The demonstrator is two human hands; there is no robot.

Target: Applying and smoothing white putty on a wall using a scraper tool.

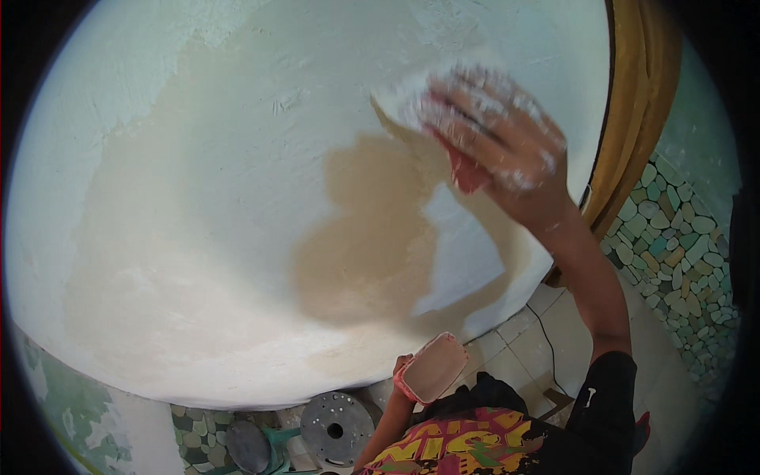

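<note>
My right hand (pixel 507 131), its fingers coated with white plaster and a little blurred, is closed on a plaster spreader (pixel 467 170). A red part shows under the palm, and a plaster-smeared pale edge reaches left to the wall. Its exact shape is partly hidden by the fingers. The broad pale wall (pixel 237 142) fills most of the view, and my arm's shadow falls across it. Low in the middle, my left hand (pixel 401 380) grips the side of a rectangular pinkish tub (pixel 437 366), tilted with its open face showing. Only a few left fingers are visible.
A brown wooden frame (pixel 645 103) borders the wall at right, beside pebble-patterned tiles (pixel 673 245). Below stand a round grey disc with a centre hole (pixel 336 427) and a dark round-topped object (pixel 248 446). A thin black cable (pixel 545 332) crosses the tiled floor (pixel 507 364).
</note>
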